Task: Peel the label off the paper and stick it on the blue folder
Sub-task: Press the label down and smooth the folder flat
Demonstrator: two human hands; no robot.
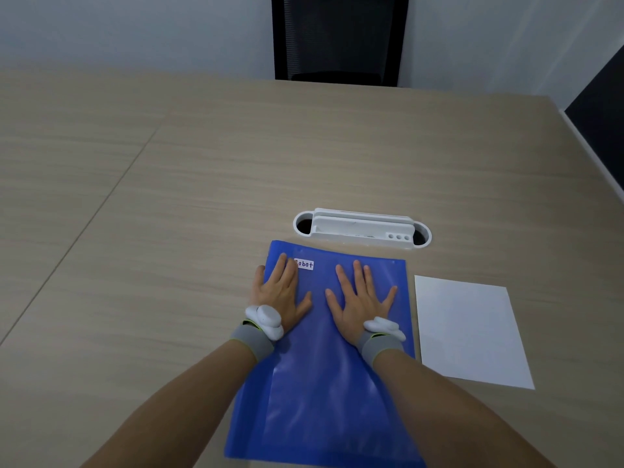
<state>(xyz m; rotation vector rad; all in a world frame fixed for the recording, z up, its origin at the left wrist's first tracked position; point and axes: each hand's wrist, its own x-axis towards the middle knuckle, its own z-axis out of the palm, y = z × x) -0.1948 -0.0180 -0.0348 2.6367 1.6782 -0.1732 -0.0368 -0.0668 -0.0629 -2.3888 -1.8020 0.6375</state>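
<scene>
A blue folder (324, 383) lies flat on the table in front of me. A small white label (305, 264) with handwritten letters is stuck near the folder's far left corner. My left hand (282, 293) rests flat on the folder, palm down, fingers spread, its fingertips touching the label's left end. My right hand (363, 300) lies flat on the folder's far right part, fingers apart, holding nothing. A white sheet of paper (471, 329) lies on the table just right of the folder.
A white cable tray (361, 228) is set into the table right behind the folder. A black chair (337, 38) stands at the table's far edge. The wooden table (169, 214) stretches wide to the left.
</scene>
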